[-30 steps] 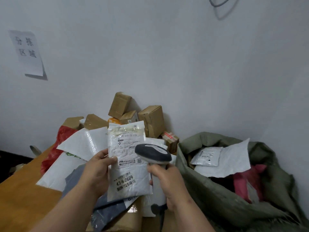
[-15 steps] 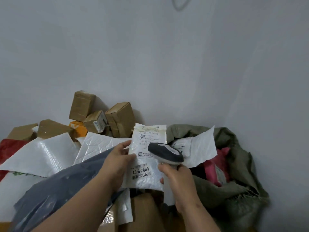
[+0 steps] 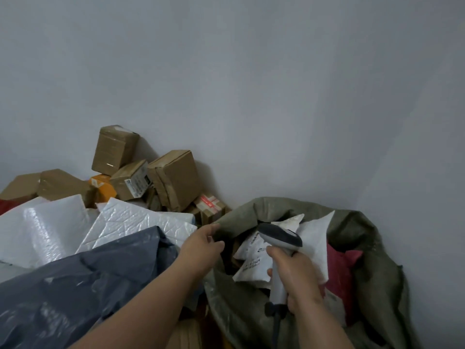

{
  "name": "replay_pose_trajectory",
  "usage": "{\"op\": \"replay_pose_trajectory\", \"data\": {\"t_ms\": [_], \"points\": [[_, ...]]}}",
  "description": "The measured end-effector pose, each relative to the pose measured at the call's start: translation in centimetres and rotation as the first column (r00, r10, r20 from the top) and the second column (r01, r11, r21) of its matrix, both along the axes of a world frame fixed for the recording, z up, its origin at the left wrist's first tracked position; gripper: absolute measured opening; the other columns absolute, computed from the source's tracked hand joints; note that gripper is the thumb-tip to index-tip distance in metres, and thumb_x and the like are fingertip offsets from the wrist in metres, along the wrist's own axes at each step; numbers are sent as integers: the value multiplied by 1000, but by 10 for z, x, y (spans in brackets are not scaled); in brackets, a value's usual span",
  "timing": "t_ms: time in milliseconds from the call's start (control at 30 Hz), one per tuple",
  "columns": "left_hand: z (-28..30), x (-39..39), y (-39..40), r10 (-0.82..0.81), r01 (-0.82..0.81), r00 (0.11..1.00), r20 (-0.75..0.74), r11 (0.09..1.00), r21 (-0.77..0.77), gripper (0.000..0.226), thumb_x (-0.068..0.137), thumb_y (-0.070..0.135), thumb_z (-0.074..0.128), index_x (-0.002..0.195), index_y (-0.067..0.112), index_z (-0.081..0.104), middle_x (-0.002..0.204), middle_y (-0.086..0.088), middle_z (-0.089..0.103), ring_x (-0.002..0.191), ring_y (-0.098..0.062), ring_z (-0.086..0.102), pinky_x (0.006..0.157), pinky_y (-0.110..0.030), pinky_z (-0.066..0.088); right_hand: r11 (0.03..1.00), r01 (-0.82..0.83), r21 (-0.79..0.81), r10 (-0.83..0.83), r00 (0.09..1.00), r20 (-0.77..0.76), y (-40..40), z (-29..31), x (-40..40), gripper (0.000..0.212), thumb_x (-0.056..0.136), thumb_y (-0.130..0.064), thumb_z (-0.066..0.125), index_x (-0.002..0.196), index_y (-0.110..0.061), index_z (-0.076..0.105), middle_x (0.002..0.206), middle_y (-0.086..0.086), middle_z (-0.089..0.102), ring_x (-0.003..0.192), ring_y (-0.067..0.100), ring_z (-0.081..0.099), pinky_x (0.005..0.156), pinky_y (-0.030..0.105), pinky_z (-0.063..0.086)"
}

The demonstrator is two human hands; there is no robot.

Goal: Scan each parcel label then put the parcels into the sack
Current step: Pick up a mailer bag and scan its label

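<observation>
The olive green sack [image 3: 372, 268] stands open at the lower right. Inside it lies the small white labelled parcel [image 3: 253, 263], on top of other white and red parcels. My left hand [image 3: 201, 245] hovers at the sack's left rim, fingers loosely apart, holding nothing. My right hand [image 3: 294, 275] grips the handle of the grey barcode scanner [image 3: 280, 239], whose head sits over the sack's mouth. A heap of waiting parcels lies to the left: a dark grey poly bag [image 3: 83, 280] and white bubble mailers [image 3: 133, 225].
Several brown cardboard boxes [image 3: 173, 180] and an orange box [image 3: 102, 185] are stacked against the grey wall behind the heap. A red bag [image 3: 6, 205] shows at the far left edge. The scanner's cable hangs down below my right hand.
The white parcel has left my left hand and now lies in the sack. My left hand has opened near the sack's rim. The view has swung right toward the sack.
</observation>
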State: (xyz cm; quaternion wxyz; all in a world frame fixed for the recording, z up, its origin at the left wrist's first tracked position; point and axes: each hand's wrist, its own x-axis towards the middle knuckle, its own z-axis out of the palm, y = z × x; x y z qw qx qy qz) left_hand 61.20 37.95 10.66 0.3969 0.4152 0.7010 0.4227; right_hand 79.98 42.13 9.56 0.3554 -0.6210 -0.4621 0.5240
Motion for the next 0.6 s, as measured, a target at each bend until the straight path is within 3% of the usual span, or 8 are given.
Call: {"op": "replay_pose_trajectory", "data": {"t_ms": [67,133,233,333,433,500,600], "points": [[-3,-7,3,71,-71,996,57,997,-8,47,97,14,60,143,25,50,127,0,61,116,-17,57,101,-37,48,999,-27,-29,26,1000,-15,15,-10,-7,16,89,-26,70,82,-14,63,79,5,72,79,20,72,87,50,57],[-6,-16,5,154,-154,982,106,988,-10,45,96,15,61,140,23,52,116,6,63,108,-15,60,97,-37,50,997,-61,-42,59,997,-44,25,-16,-14,14,90,-27,70,87,-14,68,77,4,74,81,22,72,89,53,57],[-12,-33,6,276,-278,955,113,961,1,44,97,15,61,139,25,54,134,2,58,113,-14,58,91,-34,54,992,-113,-58,109,991,-74,32,-22,-28,17,90,-34,70,89,-17,71,84,5,77,88,27,71,89,48,56],[-19,-52,0,342,-341,940,-16,939,38,44,95,15,62,137,26,56,137,0,59,108,-8,58,78,-20,44,994,-15,111,12,999,30,31,-19,-40,21,89,-33,71,79,-14,69,76,6,73,78,27,69,70,39,54],[-23,-72,-10,383,-379,920,-86,924,58,42,93,14,63,133,24,59,121,2,66,87,1,59,65,-10,39,970,49,238,-61,997,42,24,-1,-50,27,89,-32,71,71,-12,66,66,8,70,68,28,67,64,39,52],[-25,-87,-20,421,-416,900,-114,907,67,36,93,18,63,129,24,62,112,4,68,80,5,55,63,-6,35,975,-31,218,23,999,37,15,15,-65,26,88,-35,70,73,-14,67,72,9,71,73,26,67,65,37,50],[-28,-108,-36,449,-444,887,-109,893,72,37,95,18,61,132,21,59,116,4,64,81,3,53,69,-15,40,976,-176,128,178,984,-4,-3,30,-97,21,84,-34,73,75,-16,69,70,7,74,79,26,71,78,43,56]]}}
